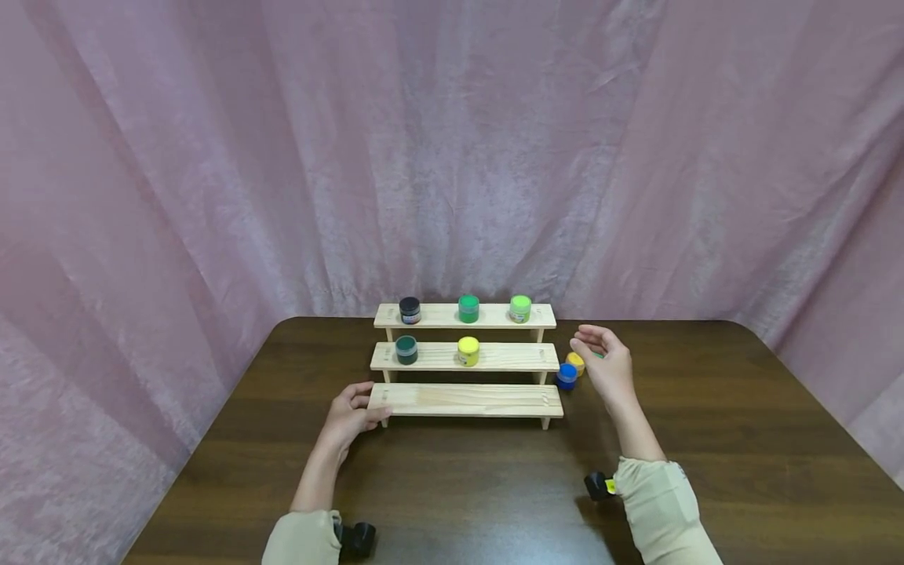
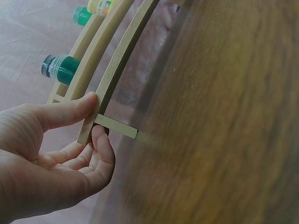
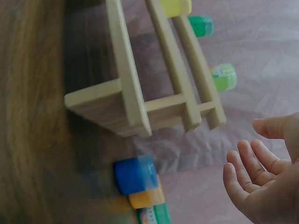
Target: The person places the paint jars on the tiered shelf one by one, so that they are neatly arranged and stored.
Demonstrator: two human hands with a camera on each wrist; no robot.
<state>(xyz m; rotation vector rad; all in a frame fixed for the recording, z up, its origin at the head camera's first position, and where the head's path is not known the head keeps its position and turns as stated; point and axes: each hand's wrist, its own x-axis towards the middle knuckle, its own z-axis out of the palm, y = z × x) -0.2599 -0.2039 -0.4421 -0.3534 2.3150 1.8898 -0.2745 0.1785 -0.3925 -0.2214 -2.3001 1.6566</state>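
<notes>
My left hand [image 1: 349, 413] grips the left end of the lowest step of a three-tier wooden rack [image 1: 466, 400], thumb on top and fingers beneath. My right hand [image 1: 606, 362] hovers to the right of the rack, fingers loosely bent, holding nothing. Below it on the table stand a blue paint jar [image 3: 133, 175], an orange-yellow paint jar [image 3: 147, 198] and a green paint jar [image 3: 162, 213]. On the middle step are a dark green jar [image 1: 406, 350] and a yellow jar [image 1: 468, 351]. The top step bears a black jar [image 1: 410, 310], a green jar [image 1: 468, 308] and a light green jar [image 1: 520, 308].
The rack stands near the far side of a dark brown wooden table [image 1: 466, 486]. Behind the table hangs a pink velvet curtain [image 1: 452, 157]. Black wrist cameras sit at both sleeves, the right one [image 1: 596, 486] low over the table.
</notes>
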